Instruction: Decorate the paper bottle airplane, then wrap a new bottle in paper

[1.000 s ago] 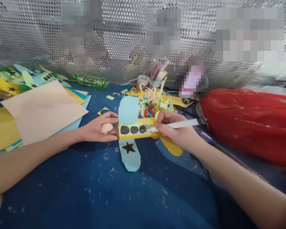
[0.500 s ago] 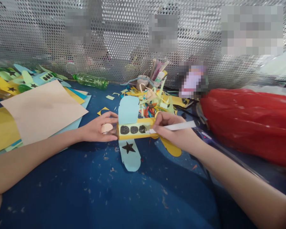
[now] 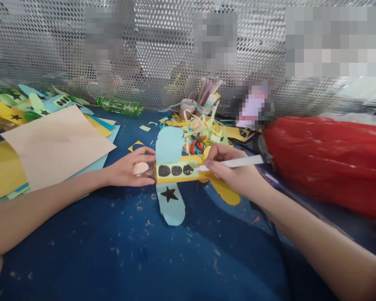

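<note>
A toy airplane point(image 3: 183, 179) with a yellow paper body and light blue wings lies in front of me, its nose end to the left. Three black window shapes run along a pale strip on its side, and a black star marks the near wing. My left hand point(image 3: 134, 167) is wrapped round the clear bottle end of the airplane. Pinched in my right hand point(image 3: 227, 167) is a white marker point(image 3: 242, 161), its tip at the rightmost black window. Part of the airplane's tail is hidden behind my right hand.
Coloured paper sheets point(image 3: 59, 146) are stacked at left, with finished-looking paper airplanes point(image 3: 40, 102) behind. A green plastic bottle point(image 3: 119, 106), paper scraps point(image 3: 203, 129) and a cup of pens point(image 3: 203, 100) stand along the perforated metal screen point(image 3: 163, 46). A red plastic bag point(image 3: 326, 163) bulges at right.
The marker and my right hand have shifted slightly to the right, the tip staying by the third window. My left hand and the airplane have hardly moved.
</note>
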`<state>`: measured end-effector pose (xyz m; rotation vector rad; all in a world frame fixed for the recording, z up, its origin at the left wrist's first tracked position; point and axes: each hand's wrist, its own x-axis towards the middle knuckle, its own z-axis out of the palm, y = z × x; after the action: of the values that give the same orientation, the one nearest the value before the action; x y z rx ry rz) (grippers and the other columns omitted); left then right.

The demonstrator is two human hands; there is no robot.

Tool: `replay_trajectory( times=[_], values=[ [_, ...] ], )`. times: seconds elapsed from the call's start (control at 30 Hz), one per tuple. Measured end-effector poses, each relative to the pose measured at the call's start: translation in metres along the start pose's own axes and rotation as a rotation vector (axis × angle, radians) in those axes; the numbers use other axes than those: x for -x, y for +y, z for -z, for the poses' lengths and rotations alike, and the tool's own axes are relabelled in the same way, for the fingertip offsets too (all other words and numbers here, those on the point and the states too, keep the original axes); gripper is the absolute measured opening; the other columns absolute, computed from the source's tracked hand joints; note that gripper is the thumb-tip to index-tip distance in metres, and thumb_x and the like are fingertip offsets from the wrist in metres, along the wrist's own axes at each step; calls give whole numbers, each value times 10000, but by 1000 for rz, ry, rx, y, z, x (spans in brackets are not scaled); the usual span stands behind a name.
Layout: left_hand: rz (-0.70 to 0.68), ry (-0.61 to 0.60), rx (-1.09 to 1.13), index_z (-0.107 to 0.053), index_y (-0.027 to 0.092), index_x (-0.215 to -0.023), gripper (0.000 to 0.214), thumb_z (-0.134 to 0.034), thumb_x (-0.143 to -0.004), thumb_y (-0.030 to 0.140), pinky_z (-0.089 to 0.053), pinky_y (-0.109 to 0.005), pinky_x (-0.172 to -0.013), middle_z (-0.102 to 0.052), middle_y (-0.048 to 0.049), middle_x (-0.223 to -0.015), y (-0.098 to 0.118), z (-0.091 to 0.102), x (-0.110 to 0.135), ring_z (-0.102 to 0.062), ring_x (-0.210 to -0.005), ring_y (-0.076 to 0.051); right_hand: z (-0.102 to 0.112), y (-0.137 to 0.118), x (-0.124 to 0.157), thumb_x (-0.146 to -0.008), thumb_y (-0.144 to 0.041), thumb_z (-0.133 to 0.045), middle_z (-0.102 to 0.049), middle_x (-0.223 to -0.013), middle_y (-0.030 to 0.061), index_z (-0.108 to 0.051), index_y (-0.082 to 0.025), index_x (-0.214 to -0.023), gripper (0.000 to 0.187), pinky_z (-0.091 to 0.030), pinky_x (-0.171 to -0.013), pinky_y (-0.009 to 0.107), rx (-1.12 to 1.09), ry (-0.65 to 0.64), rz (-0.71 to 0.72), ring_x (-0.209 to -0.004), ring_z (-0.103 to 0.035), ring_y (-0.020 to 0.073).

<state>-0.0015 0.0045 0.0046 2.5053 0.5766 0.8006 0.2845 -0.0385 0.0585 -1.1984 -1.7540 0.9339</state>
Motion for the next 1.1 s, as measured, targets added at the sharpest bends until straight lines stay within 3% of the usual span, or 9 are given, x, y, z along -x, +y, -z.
replay_trajectory(
  times=[0.57,1.1],
  values=[
    [-8,9,-5,-548,253,-1246,502,-732,-786,333,-502,-445,-955,-519,-116,-1202,-1,0,0,-579,-1089,-257,0,7,1,-705,-237,-624,-498,-507,-52,-473,-206,-619,176,-246,-402,229,40,-42,-20,-431,-380,65],
    [-19,18,-14,-552,237,-1219,488,-736,-777,330,-508,-449,-948,-522,-126,-1212,-1,-1,0,-590,-1086,-263,1,3,1,-717,-216,-587,-449,-470,-72,-458,-215,-616,164,-235,-406,242,32,30,12,-416,-351,65]
  ],
)
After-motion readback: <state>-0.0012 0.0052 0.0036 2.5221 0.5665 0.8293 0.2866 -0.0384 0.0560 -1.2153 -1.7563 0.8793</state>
